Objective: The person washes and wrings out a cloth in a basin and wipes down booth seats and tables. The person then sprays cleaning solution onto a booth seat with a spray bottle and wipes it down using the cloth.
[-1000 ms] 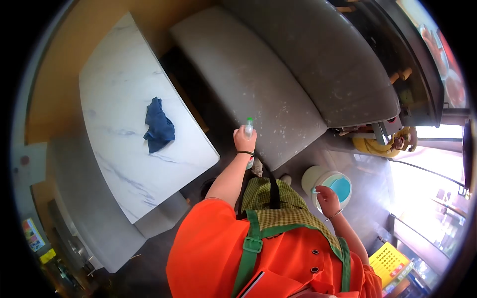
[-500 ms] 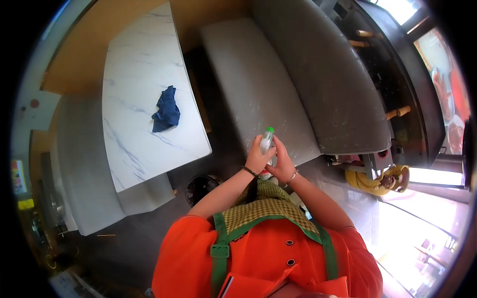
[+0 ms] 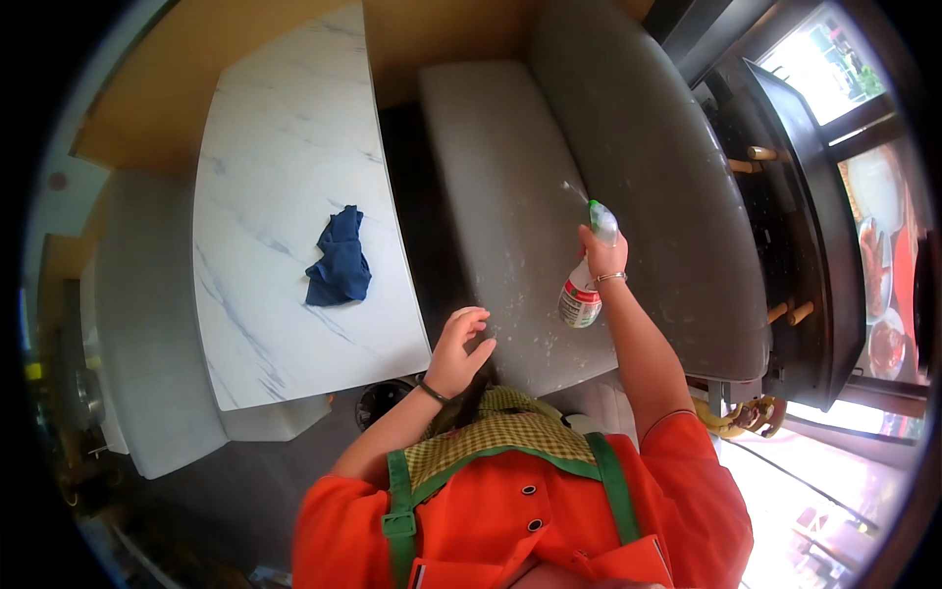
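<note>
My right hand grips a spray bottle by its neck, over the grey bench seat. The bottle has a clear head with a green nozzle and a red-and-white label. A faint whitish streak shows in front of the nozzle, and pale spots dot the seat and backrest. My left hand is empty, its fingers loosely curled and the thumb apart, between the table corner and the bench. On the white marbled table lies a crumpled dark blue cloth.
The bench's tall backrest rises on the right, with a black cabinet with wooden handles beyond it. Another grey bench stands left of the table. A dark round object is on the floor by the table's near corner.
My hands have parted. The spray bottle, held by both before, has moved forward and right over the bench in my right hand, while my left hand has come away to the left.
</note>
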`<state>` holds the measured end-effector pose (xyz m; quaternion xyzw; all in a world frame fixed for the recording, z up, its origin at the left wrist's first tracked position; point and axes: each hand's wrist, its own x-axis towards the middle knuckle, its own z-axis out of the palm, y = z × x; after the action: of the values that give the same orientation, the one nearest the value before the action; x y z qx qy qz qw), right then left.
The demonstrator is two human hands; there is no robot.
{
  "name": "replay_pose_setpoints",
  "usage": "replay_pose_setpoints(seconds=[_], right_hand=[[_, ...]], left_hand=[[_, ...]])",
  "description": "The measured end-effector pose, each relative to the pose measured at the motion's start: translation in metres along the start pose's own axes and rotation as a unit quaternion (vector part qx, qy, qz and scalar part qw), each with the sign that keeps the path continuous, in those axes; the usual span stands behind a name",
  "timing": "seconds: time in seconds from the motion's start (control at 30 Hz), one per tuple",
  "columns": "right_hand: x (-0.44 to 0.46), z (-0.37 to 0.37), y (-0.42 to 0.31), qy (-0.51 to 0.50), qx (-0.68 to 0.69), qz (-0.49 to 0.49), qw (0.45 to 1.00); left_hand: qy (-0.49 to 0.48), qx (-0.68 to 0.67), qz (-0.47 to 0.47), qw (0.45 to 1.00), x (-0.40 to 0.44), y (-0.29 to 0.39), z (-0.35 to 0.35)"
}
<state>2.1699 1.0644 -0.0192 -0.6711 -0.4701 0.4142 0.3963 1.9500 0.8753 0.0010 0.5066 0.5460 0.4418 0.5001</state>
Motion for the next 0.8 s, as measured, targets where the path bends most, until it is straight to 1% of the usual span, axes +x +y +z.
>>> replay_pose_setpoints(seconds=[0.03, 0.1, 0.13, 0.23, 0.33, 0.4, 0.47, 0.6, 0.67, 0.8], right_hand=[[0.010, 0.005, -0.001, -0.001, -0.005, 0.005, 1.000], [0.028, 0.016, -0.006, -0.075, 0.010, -0.002, 0.997], [0.035, 0.020, -0.006, -0.075, 0.006, 0.001, 0.997], [0.049, 0.031, -0.003, 0.004, -0.051, 0.036, 0.998], [0.056, 0.042, -0.007, -0.001, -0.082, 0.027, 0.996], [0.061, 0.053, -0.013, -0.015, -0.078, 0.016, 0.997], [0.063, 0.067, -0.030, -0.037, -0.071, 0.010, 0.997], [0.079, 0.116, -0.048, -0.026, -0.077, 0.000, 0.997], [0.081, 0.148, -0.073, -0.090, -0.079, -0.068, 0.991], [0.103, 0.209, -0.110, -0.109, -0.104, -0.070, 0.986]], left_hand=[[-0.013, 0.003, -0.005, 1.000, 0.001, 0.003, -0.013], [-0.001, 0.014, -0.005, 1.000, 0.008, 0.009, -0.038], [0.011, 0.028, -0.002, 1.000, 0.012, 0.008, -0.049], [0.040, -0.003, -0.017, 0.999, 0.020, -0.001, -0.077], [0.052, -0.017, -0.024, 0.998, 0.025, -0.005, -0.099], [0.057, 0.016, -0.011, 0.998, 0.027, -0.008, -0.111], [0.069, 0.009, -0.015, 0.997, 0.027, -0.010, -0.120], [0.100, 0.011, -0.017, 0.995, 0.026, -0.016, -0.138], [0.135, 0.011, -0.012, 0.991, 0.023, -0.020, -0.144], [0.176, 0.007, -0.034, 0.984, 0.011, -0.026, -0.158]])
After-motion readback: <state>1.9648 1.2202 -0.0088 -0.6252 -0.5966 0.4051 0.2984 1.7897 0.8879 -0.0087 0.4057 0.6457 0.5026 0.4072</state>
